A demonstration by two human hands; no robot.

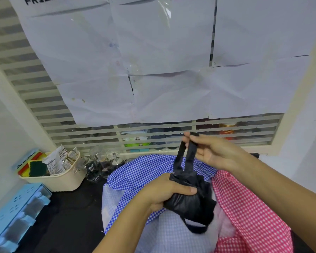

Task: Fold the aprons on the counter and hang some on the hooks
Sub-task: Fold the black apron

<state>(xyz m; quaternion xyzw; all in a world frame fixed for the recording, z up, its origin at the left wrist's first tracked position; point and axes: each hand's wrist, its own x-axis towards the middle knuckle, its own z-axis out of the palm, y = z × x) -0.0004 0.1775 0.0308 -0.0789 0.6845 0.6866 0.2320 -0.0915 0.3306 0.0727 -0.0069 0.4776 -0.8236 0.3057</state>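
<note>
A bunched black apron (192, 203) is held above the counter. My left hand (164, 192) grips its folded body from the left. My right hand (208, 152) pinches the apron's black neck strap (188, 154) and holds the loop up. Another strap loop hangs below the bundle. Under it lie a blue gingham apron (139, 176) and, to the right, a pink gingham apron (244, 207), both spread loosely on the dark counter (71, 216). No hooks are in view.
A cream basket (62, 181) with sponges and packets stands at the left. Beside it are several glass jars (98, 165). A light blue rack (13, 216) sits at the near left. White paper sheets (153, 61) cover a louvred window behind the counter.
</note>
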